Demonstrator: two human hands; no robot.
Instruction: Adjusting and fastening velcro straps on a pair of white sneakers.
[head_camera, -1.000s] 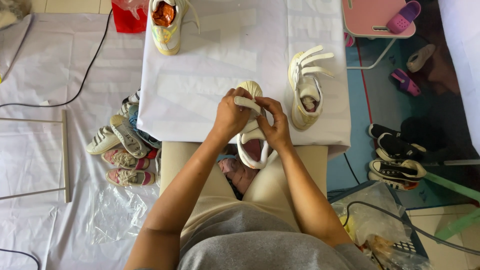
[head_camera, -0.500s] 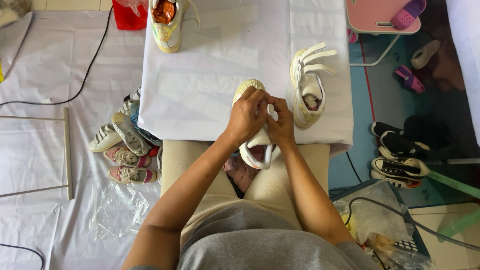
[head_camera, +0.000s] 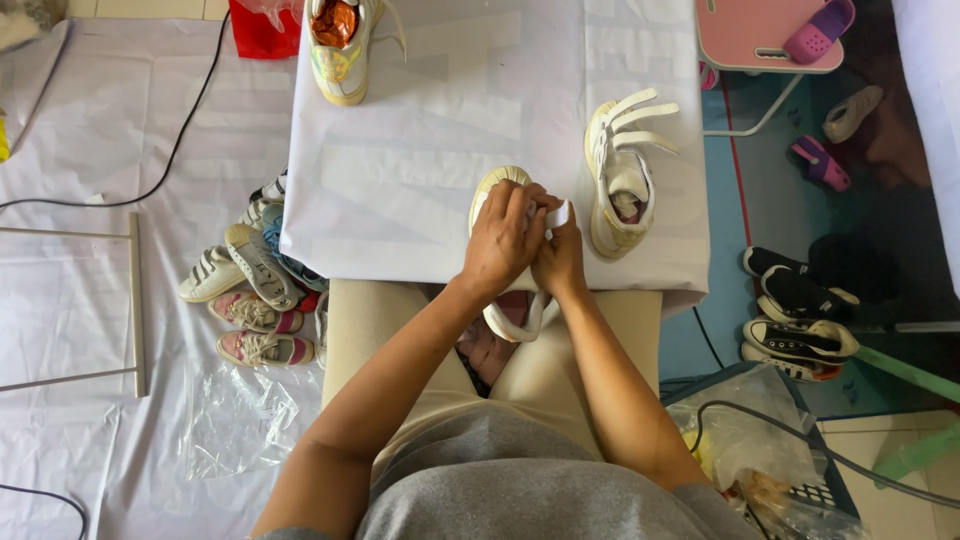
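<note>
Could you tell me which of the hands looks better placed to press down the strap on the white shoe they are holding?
Probably the right hand: its fingertips pinch the white strap at the shoe's side. The left hand lies over the top of the white shoe, steadying it on the table.

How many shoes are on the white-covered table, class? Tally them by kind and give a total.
White shoe gripped by left hand and right hand: 1
Open-strapped white shoe: 1
Shoe stuffed with orange paper: 1
Total: 3

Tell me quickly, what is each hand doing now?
Left hand: closed on the white sneaker.
Right hand: pinching the sneaker's white strap.
</note>
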